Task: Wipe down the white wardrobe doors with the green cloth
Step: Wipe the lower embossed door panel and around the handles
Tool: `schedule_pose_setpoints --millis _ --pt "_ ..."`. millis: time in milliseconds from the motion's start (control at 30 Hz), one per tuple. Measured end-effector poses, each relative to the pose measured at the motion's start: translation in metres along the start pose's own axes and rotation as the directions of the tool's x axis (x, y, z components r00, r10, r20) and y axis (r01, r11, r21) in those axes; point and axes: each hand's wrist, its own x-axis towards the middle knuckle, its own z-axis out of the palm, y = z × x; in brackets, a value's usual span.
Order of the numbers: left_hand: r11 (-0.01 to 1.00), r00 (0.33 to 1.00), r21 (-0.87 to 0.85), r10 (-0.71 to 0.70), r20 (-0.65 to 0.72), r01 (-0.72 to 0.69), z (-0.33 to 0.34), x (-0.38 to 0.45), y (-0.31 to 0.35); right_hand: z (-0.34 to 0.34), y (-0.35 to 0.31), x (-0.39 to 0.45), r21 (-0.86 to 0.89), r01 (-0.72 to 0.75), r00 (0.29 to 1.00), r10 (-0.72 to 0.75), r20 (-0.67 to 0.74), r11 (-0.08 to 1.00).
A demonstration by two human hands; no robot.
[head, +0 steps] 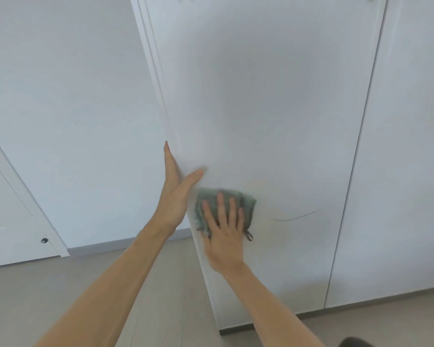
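A white wardrobe door (273,108) fills the middle of the head view, its left edge swung out toward me. My right hand (223,234) presses the green cloth (247,202) flat against the lower part of the door, fingers spread and straight. The cloth looks blurred with motion. My left hand (174,194) holds the door's left edge, thumb on the front face and straight fingers along the edge behind it. A thin dark curved line (293,217) marks the door just right of the cloth.
A second white wardrobe door (406,171) stands to the right. A white wall and a white room door (8,216) with a dark stopper (44,240) lie to the left. Pale wood-look floor (85,284) runs below.
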Motion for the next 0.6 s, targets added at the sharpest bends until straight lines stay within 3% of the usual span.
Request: schedule_pose_setpoints --millis 67,167,233,267,300,333,367,400,433,500,600 --pt "1.000 1.000 0.010 -0.001 0.014 0.001 -0.001 0.001 0.001 0.003 0.000 -0.011 -0.010 0.225 0.971 -0.224 0.085 0.974" --pt "1.000 1.000 0.021 0.012 0.012 -0.012 -0.003 0.002 -0.001 -0.011 0.036 -0.003 0.021 0.282 0.953 -0.283 0.113 0.959" --pt "1.000 1.000 0.010 0.030 -0.006 -0.030 0.002 0.001 -0.002 -0.024 0.075 -0.001 0.039 0.090 0.996 -0.091 0.023 0.995" --pt "0.999 0.999 0.003 0.041 -0.020 -0.041 0.005 0.001 -0.002 -0.031 0.094 0.000 0.099 -0.085 0.995 0.089 -0.037 0.991" --pt "0.999 0.998 -0.001 0.049 -0.029 -0.049 0.006 0.001 -0.003 -0.038 0.110 0.002 0.220 -0.296 0.943 0.321 -0.084 0.929" --pt "0.999 0.998 -0.006 0.050 -0.030 -0.050 0.008 0.001 -0.005 -0.044 0.124 0.004 0.377 -0.484 0.828 0.553 -0.096 0.790" --pt "0.999 0.998 -0.011 0.052 -0.027 -0.052 0.009 0.002 -0.005 -0.051 0.136 0.009 0.520 -0.602 0.669 0.738 -0.085 0.606" --pt "0.998 0.998 -0.013 0.054 -0.018 -0.054 0.009 0.002 -0.004 -0.057 0.144 0.014 0.632 -0.639 0.523 0.850 -0.059 0.437" --pt "0.998 0.999 -0.016 0.053 -0.010 -0.053 0.008 0.002 -0.005 -0.061 0.148 0.018 0.688 -0.642 0.425 0.904 -0.048 0.339" --pt "0.999 0.999 -0.021 0.045 -0.008 -0.045 0.008 0.001 -0.004 -0.062 0.143 0.022 0.694 -0.653 0.373 0.926 -0.057 0.305" --pt "0.999 0.999 -0.018 0.047 -0.023 -0.047 0.010 0.000 -0.003 -0.038 0.097 0.016 0.548 -0.707 0.483 0.871 -0.089 0.448"
